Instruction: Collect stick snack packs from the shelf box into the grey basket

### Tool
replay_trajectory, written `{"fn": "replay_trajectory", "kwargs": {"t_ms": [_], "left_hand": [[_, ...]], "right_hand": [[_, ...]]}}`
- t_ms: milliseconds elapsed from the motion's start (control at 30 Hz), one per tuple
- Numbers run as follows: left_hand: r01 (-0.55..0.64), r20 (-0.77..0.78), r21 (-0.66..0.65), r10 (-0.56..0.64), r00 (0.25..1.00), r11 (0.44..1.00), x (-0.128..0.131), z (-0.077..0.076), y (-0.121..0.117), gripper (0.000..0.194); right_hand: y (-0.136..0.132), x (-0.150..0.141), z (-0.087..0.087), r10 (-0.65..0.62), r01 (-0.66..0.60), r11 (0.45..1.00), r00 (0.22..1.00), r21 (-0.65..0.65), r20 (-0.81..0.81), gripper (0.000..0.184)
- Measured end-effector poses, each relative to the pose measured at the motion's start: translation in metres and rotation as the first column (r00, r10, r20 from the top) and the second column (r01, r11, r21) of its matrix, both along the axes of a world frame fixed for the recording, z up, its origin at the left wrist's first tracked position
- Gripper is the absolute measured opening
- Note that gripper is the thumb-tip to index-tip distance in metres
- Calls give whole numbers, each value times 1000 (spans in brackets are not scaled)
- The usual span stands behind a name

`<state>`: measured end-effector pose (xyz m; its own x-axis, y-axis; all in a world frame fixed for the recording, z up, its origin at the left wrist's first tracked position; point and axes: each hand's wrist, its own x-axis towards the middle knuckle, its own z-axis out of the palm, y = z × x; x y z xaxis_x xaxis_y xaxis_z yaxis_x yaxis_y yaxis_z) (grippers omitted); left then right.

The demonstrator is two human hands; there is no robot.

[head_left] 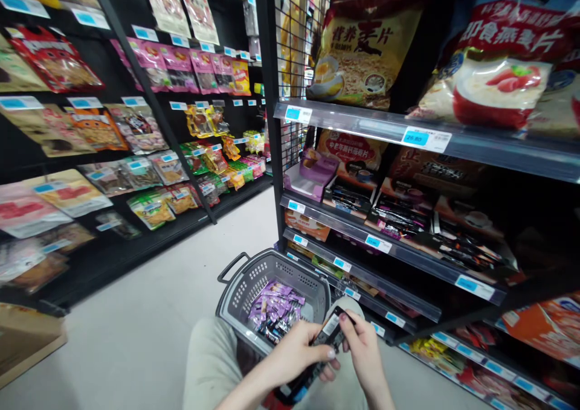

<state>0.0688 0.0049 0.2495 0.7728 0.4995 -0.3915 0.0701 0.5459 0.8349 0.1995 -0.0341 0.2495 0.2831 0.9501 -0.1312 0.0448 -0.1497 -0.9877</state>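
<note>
Both hands are closed on a black stick sachet (332,331) with a white label patch near its upper end. My left hand (301,348) wraps round its middle, and my right hand (361,342) pinches it near the top. Below the left hand more black packaging (296,384) shows; whether it is the same sachet or several together I cannot tell. Just beyond my hands a grey plastic basket (229,298) stands on the floor by my knees. In it lie several purple sachets (278,298) and, nearer me, black ones (273,330).
On the right, a black shelf unit holds opened boxes of black sachets (403,217), a purple box (312,174) and oatmeal bags (362,54) above. Snack racks (149,96) line the left across the pale floor (181,283). A brown carton (27,343) stands at lower left.
</note>
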Motion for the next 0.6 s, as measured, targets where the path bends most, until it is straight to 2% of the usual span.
{"fn": "replay_trajectory", "kwargs": {"t_ms": [133,300,367,600], "left_hand": [[-55,52,-120,62,997,991,6,-10,-12,27],[-44,99,-94,54,994,995,-3,-25,-17,24],[-24,88,-85,32,996,996,-9,-28,-15,23],[157,70,-93,-150,986,983,-42,-34,-6,29]], "right_hand": [[2,4,-4,-71,72,997,994,-2,83,42],[8,14,-11,-147,140,989,968,50,205,39],[10,14,-15,-143,132,989,960,61,242,39],[8,-2,-26,-141,126,989,952,72,271,39]]}}
